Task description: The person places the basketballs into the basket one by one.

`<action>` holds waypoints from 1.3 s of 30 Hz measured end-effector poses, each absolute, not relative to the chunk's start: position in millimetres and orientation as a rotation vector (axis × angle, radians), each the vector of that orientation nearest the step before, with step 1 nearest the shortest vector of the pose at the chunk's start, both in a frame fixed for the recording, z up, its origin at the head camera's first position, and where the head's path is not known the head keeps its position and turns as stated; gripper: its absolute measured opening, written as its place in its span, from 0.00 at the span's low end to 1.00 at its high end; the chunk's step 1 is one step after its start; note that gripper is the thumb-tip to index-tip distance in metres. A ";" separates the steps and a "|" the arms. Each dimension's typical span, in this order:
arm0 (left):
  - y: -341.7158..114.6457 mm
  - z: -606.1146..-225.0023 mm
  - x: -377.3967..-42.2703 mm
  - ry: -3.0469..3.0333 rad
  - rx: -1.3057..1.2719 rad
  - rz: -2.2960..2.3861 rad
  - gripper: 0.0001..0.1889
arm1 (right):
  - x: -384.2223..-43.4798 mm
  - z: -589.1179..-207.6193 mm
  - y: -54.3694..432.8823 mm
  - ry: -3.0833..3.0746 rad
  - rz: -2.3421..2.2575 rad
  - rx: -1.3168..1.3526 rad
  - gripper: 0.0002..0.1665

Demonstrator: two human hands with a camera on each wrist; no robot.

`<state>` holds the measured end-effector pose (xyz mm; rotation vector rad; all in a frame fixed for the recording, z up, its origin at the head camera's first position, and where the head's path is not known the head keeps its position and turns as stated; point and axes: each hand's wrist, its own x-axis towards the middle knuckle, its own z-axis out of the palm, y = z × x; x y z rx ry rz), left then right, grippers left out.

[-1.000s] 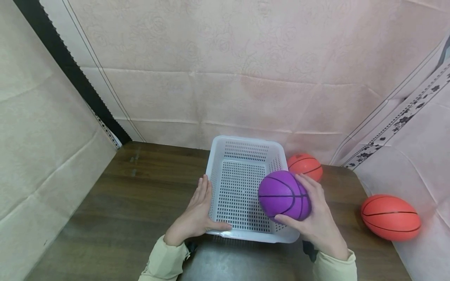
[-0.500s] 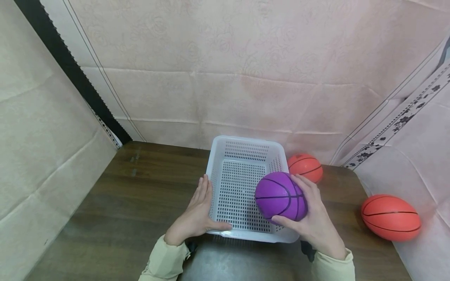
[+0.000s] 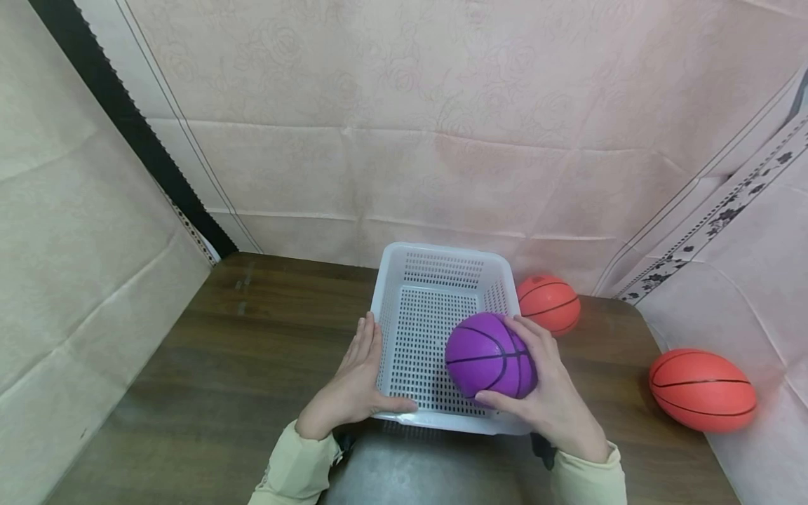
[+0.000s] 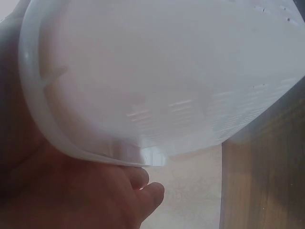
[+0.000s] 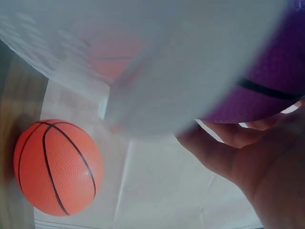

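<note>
A white perforated plastic basket (image 3: 429, 419) stands on the wooden table near the back wall. My left hand (image 3: 352, 382) lies against its left side, fingers extended along the rim and thumb over the near edge. In the left wrist view, fingertips (image 4: 151, 194) show just outside the basket wall. My right hand (image 3: 548, 389) grips a purple toy basketball (image 3: 486, 358), thumb in front and fingers over its right side. The ball overlaps the basket's right part in the head view. From the right wrist, the purple ball's underside (image 5: 257, 98) shows above my fingers.
One orange basketball (image 3: 550, 305) sits behind the basket's right side, close to the wall. Another orange basketball (image 3: 702, 391) lies at the table's right edge. Pale cloth (image 3: 442, 175) hangs around the wooden table (image 3: 252, 351).
My right hand has moved left and slightly down in the head view, carrying the purple basketball farther over the basket. The left hand and the basket stay in place.
</note>
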<state>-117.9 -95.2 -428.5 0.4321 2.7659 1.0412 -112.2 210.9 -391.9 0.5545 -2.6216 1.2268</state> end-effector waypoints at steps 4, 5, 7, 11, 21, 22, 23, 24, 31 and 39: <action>-95.3 -428.6 -117.5 2.769 0.429 1.038 0.75 | -112.3 -393.8 207.6 -2.651 1.222 0.554 0.63; -95.4 -428.6 -117.5 2.769 0.427 1.036 0.75 | -112.6 -394.6 206.9 -2.657 1.222 0.555 0.63; -95.5 -428.4 -117.3 2.771 0.425 1.034 0.75 | -112.7 -395.3 205.2 -2.669 1.224 0.553 0.63; -95.8 -427.7 -117.0 2.779 0.430 1.031 0.75 | -113.8 -397.6 202.3 -2.683 1.221 0.555 0.63; -95.8 -427.9 -116.8 2.777 0.435 1.048 0.75 | -116.3 -402.7 199.8 -2.708 1.185 0.581 0.63; -95.8 -428.1 -116.8 2.776 0.434 1.048 0.75 | -116.3 -403.1 199.6 -2.713 1.186 0.582 0.63; -95.8 -428.2 -116.9 2.774 0.432 1.046 0.75 | -116.4 -403.5 199.4 -2.718 1.189 0.581 0.63; -95.7 -428.4 -117.0 2.771 0.432 1.045 0.75 | -116.5 -403.8 199.2 -2.723 1.191 0.578 0.63; -95.5 -428.1 -117.2 2.769 0.432 1.048 0.75 | -117.8 -406.4 196.8 -2.742 1.194 0.589 0.63; -95.6 -428.6 -117.4 2.775 0.439 1.035 0.75 | -117.8 -408.9 194.6 -2.783 1.154 0.573 0.63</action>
